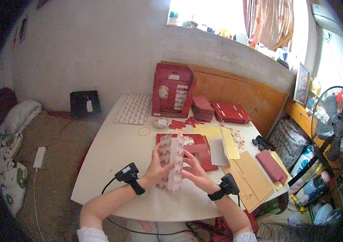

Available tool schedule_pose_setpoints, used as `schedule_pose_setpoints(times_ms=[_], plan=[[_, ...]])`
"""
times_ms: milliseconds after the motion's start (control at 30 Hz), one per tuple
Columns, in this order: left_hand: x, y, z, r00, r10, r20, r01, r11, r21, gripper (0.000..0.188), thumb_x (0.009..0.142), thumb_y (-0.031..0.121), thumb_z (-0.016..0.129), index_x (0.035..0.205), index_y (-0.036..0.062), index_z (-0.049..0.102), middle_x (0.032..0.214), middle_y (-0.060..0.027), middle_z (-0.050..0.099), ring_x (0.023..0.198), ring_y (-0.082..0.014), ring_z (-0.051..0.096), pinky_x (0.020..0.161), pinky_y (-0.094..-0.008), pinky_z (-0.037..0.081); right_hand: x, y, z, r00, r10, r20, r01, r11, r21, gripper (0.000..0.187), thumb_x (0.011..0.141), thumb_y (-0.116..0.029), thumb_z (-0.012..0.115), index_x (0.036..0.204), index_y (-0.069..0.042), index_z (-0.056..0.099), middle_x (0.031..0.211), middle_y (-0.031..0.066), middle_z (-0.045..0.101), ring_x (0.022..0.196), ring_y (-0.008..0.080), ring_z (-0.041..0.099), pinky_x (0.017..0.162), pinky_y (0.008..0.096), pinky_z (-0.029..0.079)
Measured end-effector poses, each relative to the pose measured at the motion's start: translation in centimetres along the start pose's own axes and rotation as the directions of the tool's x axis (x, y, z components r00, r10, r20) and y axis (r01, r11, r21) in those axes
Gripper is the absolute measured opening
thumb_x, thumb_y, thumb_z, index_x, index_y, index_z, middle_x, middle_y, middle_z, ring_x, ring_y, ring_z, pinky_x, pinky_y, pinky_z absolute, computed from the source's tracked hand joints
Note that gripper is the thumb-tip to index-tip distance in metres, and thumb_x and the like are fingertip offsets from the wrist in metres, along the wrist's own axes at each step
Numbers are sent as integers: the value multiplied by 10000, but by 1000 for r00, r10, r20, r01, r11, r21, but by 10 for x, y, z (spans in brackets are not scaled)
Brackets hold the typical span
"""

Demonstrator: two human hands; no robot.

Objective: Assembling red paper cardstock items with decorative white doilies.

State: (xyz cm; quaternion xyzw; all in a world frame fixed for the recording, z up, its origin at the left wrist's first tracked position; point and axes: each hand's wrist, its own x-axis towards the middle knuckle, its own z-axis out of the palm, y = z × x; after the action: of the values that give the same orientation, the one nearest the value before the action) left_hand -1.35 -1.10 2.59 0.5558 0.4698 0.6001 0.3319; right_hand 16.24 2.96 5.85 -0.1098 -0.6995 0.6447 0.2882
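Between my hands, above the front of the table, a white paper sheet with a repeating brownish pattern stands upright, folded lengthwise with a plain pale strip between its patterned sides. My left hand grips its left side, the thumb lying across the plain strip. My right hand has its fingers curved against the right edge; some fingertips are hidden behind the paper. Just behind it lies a flat dark red cardboard piece with a whitish cut-out, partly covered by the paper. Each wrist wears a black strapped device.
A red box panel stands at the back beside patterned sheets, stacked red pieces and a bowl of scraps. Tan boards and a dark red stack lie right, near a black fan. A cable hangs below the table's front edge.
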Motion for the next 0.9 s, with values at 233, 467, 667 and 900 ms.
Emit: schedule_pose_setpoints(times_ms=[233,467,667,900], plan=[[-7,-1,-12,964,-50,261,188,823,-536,785,785,430,499,1319,53,64,1306,-124,220,1196,-227,278,968,-347,288,3,20,-11,963,-7,-269,-25,993,-115,665,801,-116,571,1297,-27,138,1199,138,364,1034,185,459,843,308,414],[-2,12,-1,956,47,288,140,792,-594,765,786,615,362,1335,147,105,1278,-69,326,1127,-198,392,899,-374,389,7,32,-15,938,-117,-327,30,965,-261,539,759,-66,609,1189,10,294,1058,106,489,953,139,502,814,272,430],[-4,20,-4,945,-178,276,276,887,-371,423,797,210,598,1149,47,429,1087,-38,525,941,-110,526,755,-272,474,1,17,-10,968,50,-245,-86,987,-136,289,860,-185,491,1079,-4,443,970,32,539,851,102,512,731,255,427],[-2,25,-3,963,-171,211,230,925,-302,271,794,139,586,1029,17,528,931,-39,594,815,-94,563,716,-247,470,-2,9,-6,963,231,-137,-205,962,178,293,879,-247,460,1069,-24,474,832,-10,531,711,50,474,610,195,407]])
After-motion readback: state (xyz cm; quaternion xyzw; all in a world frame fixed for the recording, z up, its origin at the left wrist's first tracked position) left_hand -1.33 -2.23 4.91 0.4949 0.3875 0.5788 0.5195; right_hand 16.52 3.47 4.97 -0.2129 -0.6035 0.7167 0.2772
